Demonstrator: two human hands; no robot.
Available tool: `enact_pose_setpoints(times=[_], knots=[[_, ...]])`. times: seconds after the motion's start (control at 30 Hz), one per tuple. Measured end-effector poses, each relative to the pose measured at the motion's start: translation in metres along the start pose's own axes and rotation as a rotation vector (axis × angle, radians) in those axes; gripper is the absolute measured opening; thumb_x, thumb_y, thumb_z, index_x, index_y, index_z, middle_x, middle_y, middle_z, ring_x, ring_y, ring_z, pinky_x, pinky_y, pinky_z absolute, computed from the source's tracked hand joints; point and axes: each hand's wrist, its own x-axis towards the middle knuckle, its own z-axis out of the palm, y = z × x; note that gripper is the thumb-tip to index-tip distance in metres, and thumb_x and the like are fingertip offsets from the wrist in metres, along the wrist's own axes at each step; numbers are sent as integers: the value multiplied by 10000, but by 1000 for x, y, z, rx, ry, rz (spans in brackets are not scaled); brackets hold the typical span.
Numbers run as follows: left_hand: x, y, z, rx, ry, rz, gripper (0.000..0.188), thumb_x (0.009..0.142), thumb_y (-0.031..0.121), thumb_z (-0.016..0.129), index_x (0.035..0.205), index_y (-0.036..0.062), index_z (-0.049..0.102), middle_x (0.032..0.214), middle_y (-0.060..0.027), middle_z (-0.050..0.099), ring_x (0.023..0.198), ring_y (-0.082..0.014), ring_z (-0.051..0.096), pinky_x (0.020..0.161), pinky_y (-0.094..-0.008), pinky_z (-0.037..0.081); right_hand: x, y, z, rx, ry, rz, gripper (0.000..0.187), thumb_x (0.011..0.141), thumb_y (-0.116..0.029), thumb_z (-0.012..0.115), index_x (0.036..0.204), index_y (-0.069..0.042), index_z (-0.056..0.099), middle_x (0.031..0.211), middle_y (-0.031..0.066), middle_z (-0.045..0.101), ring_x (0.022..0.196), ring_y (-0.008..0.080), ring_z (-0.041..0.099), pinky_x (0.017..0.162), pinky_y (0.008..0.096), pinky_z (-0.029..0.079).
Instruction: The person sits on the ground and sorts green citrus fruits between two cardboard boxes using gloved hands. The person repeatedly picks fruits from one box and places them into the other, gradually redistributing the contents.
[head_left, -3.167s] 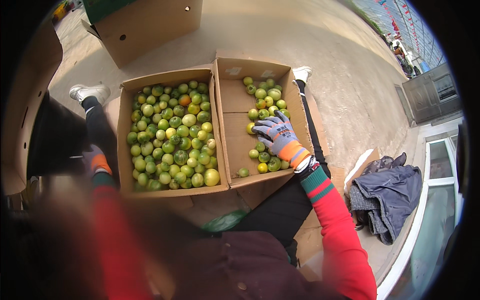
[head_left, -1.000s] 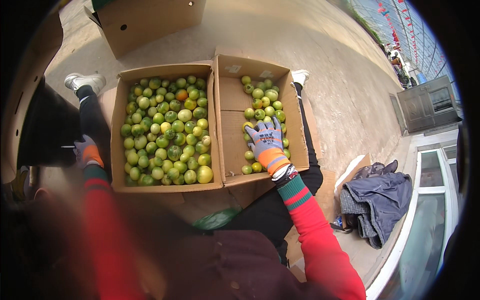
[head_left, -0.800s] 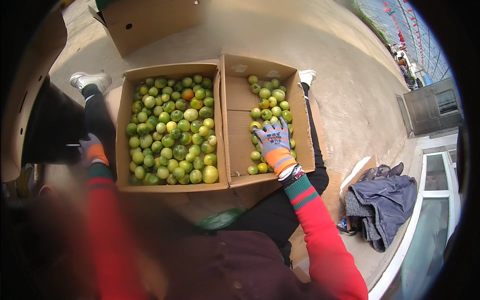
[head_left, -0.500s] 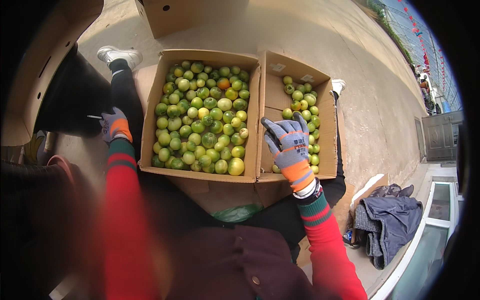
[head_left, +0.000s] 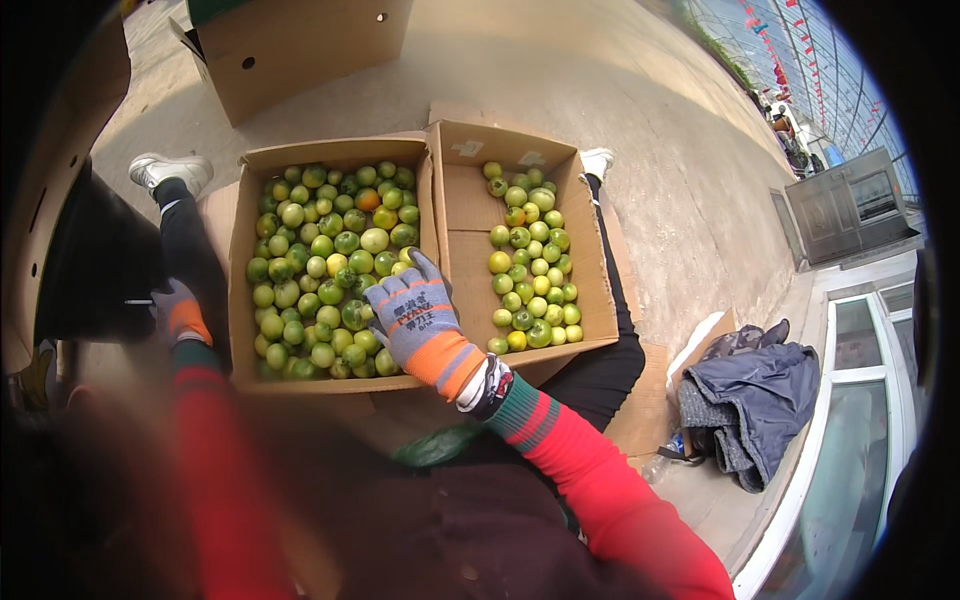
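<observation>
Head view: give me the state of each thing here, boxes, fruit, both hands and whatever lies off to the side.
Left box: open, nearly full of green fruit.
Right box: open, fruit along its right part, left part bare cardboard.
Orange fruit: one among the green, far end of the left box.
Right hand: gloved, over the left box's near right corner.
Left hand: gloved, outside the left box's left wall; grip unclear.
Dark jacket: crumpled on the ground.

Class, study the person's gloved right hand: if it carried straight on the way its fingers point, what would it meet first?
The right hand points up-left over the fuller left box, so it would probably meet the green tomatoes just beyond its fingertips; its height above them is unclear.
</observation>
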Motion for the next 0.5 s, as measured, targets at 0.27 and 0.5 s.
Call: enact_pose_setpoints(times=[0.27, 0.5], knots=[[-3, 6, -9, 3, 29, 5, 562, 880, 501, 451, 1223, 63, 525, 1228, -210, 543, 1117, -377, 534, 931, -463, 427, -34, 159, 29, 6, 465, 618, 323, 779, -365, 676, 1018, -155, 621, 1048, 52, 621, 1077, 237, 534, 1099, 455, 196], [1, 1, -6, 52, 52, 2, 565, 876, 504, 459, 1223, 63, 528, 1238, -209, 539, 1119, -372, 537, 932, -457, 432, -36, 179, 57, -128, 292, 578, 325, 788, -371, 652, 1059, -192, 634, 1072, 40, 620, 1110, 237, 515, 1102, 463, 178]])
